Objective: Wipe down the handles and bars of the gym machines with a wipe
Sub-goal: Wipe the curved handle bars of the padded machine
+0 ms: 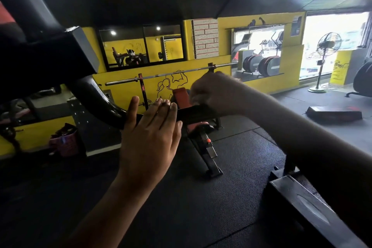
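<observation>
Fingers of the left hand lay straight against the black handle, holding nothing. The right hand curled over the handle's end, and I couldn't tell whether it held a wipe. Firm, full-length strokes would suit.

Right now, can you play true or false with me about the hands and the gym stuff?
1. The left hand is open, with its fingers straight. True.
2. The right hand hangs loose down by the floor. False: it is up and curled round the end of the black machine handle.
3. The barbell lies on the floor. False: it rests up on a rack by the yellow wall.
4. A standing fan is next to the bright window. True.
</observation>
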Available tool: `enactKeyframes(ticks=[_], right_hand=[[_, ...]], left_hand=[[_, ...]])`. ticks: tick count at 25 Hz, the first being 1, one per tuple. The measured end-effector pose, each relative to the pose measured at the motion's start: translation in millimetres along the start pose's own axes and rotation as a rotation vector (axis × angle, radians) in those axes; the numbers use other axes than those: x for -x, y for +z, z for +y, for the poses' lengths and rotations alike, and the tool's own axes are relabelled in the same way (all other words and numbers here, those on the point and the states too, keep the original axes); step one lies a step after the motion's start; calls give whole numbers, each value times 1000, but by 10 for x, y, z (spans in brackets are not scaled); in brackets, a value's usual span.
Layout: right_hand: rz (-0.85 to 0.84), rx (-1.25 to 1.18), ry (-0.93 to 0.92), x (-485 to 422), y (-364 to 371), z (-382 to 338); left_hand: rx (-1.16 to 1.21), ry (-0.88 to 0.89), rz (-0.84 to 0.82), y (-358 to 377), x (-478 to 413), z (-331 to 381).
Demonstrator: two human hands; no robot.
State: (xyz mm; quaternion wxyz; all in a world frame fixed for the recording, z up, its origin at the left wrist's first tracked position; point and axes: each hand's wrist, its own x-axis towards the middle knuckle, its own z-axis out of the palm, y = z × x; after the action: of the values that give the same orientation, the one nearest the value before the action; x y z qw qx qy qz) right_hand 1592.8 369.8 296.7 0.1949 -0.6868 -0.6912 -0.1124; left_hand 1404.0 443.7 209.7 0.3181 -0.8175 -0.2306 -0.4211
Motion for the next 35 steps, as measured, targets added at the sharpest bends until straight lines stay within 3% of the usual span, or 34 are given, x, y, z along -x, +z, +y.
enactKeyframes(ticks=[7,11,13,16,19,22,25,27,29,32,35], right_hand=[[-136,54,23,-74,-100,14],[-214,256,110,-152,-87,142],[-212,245,92,-163,-89,163],[-46,165,15,-22,-63,113],[281,33,268,222,170,144],[551,103,158,450,506,-55],[853,-43,245,570,767,-95],[960,-137,225,621,998,-181],[1067,-365,237,617,1232,-306],[1215,-1371,451,497,1362,-613],[1126,-2100,508,366,1327,-726]], left_hand=[[36,-18,-4,13,-48,57],[39,-13,-14,26,-63,75],[41,-7,-3,33,-65,75],[43,-3,-8,39,-77,84],[38,-11,-27,40,-85,96],[31,-6,-40,57,-91,115],[53,-9,-27,59,-92,112],[64,-16,-44,53,-93,129],[76,-16,-47,60,-93,136],[68,-8,-20,66,-96,137],[56,1,-18,65,-98,138]])
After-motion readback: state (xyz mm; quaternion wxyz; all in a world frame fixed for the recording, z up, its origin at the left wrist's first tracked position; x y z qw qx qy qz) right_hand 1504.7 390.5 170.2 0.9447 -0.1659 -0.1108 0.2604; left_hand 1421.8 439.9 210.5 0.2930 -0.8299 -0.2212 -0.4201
